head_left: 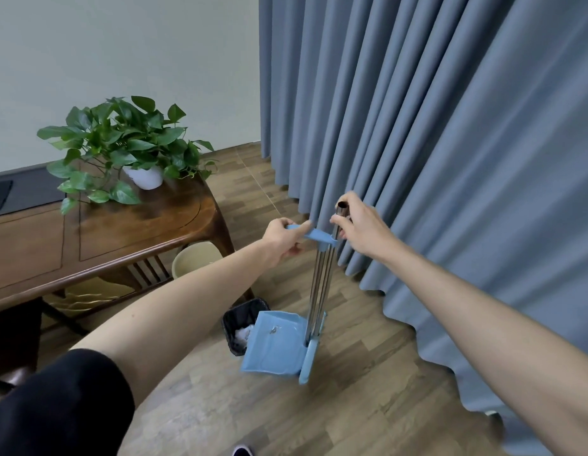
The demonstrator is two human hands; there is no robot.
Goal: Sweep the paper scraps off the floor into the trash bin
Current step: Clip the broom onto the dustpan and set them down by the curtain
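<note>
- My left hand [281, 238] is closed around the flat blue handle [314, 235] at the top of the dustpan's pole, fingers curled under it and thumb on top.
- My right hand [360, 225] is wrapped around the top of the metal broom pole [338, 213]; its dark open end pokes out above my thumb and forefinger.
- The chrome poles [319, 291] run down side by side from my hands, nearly upright, leaning a little to the left toward the floor.
- The blue dustpan [274, 345] sits at the bottom of the poles, its tray facing up and to the left. A small grey fleck lies on the tray; I cannot tell what it is.
- A narrow blue broom head [309, 362] stands on edge against the dustpan's right side.
- The black trash bin [240, 319] stands on the wooden floor [352, 390], touching the dustpan's left edge and partly behind it.
- White paper scraps [242, 334] lie inside the bin, visible just past the dustpan's rim.
- A wooden table [121, 232] stands to the left with a potted plant [121, 149] on it, and a cream-coloured bucket [195, 258] sits beneath its right end.
- A grey-blue curtain [450, 159] hangs to the right, just behind my right hand.
</note>
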